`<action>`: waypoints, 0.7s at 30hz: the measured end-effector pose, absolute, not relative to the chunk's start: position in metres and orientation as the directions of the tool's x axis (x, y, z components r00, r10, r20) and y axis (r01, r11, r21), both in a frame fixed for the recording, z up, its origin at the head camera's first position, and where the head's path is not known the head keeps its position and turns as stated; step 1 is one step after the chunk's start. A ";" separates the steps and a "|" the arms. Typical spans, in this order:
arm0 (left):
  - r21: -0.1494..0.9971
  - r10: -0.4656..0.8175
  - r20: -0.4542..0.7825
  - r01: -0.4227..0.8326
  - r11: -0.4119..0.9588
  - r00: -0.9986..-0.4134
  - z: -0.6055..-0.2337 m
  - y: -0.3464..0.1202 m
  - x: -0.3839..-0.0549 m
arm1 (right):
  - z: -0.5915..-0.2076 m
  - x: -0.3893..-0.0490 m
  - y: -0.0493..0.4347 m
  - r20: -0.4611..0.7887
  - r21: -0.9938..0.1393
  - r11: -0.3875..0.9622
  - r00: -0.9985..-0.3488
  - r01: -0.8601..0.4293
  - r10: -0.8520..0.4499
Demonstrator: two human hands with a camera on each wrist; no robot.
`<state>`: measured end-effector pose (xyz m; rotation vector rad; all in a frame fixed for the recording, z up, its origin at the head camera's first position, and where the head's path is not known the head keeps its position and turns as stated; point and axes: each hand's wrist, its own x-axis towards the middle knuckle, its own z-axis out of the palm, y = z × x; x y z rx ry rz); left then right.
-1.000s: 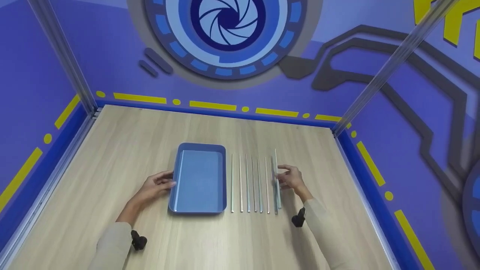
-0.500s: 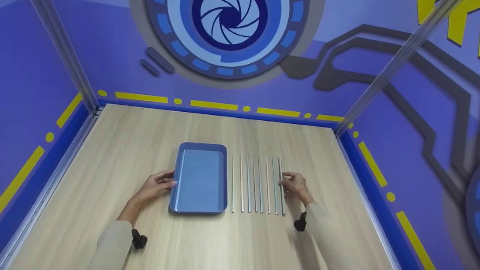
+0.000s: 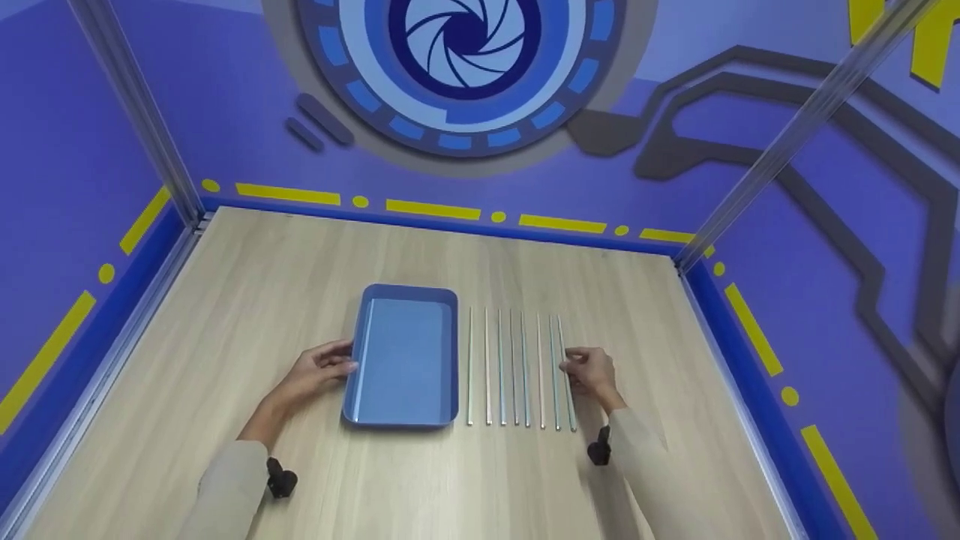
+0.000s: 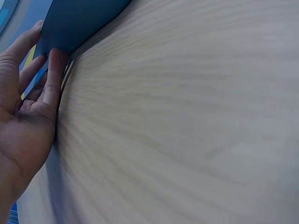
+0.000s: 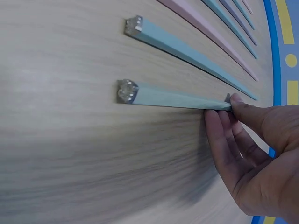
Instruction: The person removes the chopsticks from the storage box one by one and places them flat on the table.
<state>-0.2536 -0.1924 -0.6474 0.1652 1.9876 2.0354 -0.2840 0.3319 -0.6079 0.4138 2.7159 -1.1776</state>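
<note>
In the head view, a blue rectangular tray (image 3: 405, 428) lies on the table, with nothing in it. My left hand (image 3: 319, 371) is at its left side; in the left wrist view straight fingers (image 4: 55, 77) touch the tray's outer wall (image 4: 77, 21). To the right of the tray several chopsticks lie side by side in a row. My right hand (image 3: 592, 371) pinches the rightmost one, a pale green chopstick (image 5: 175, 97) with a clear faceted end, between thumb and fingers. Beside it lies another light green chopstick (image 5: 191, 53), then a pink chopstick (image 5: 212, 35).
The wooden table (image 3: 435, 487) is bordered by blue printed walls (image 3: 225, 135) at the back and both sides. Metal posts (image 3: 139, 112) rise at the back corners. The gap between tray and the leftmost chopstick (image 3: 470, 367) is narrow.
My right hand has brought the rightmost chopstick down onto the table at the row's right end, its upper end turning left beside its neighbour. My left hand stays at the tray.
</note>
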 end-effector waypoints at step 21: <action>0.992 0.274 -0.127 -0.122 0.035 -0.953 -0.647 -0.192 -0.252 | -0.580 -0.282 0.311 -0.142 -0.660 0.721 -0.978 0.211 0.156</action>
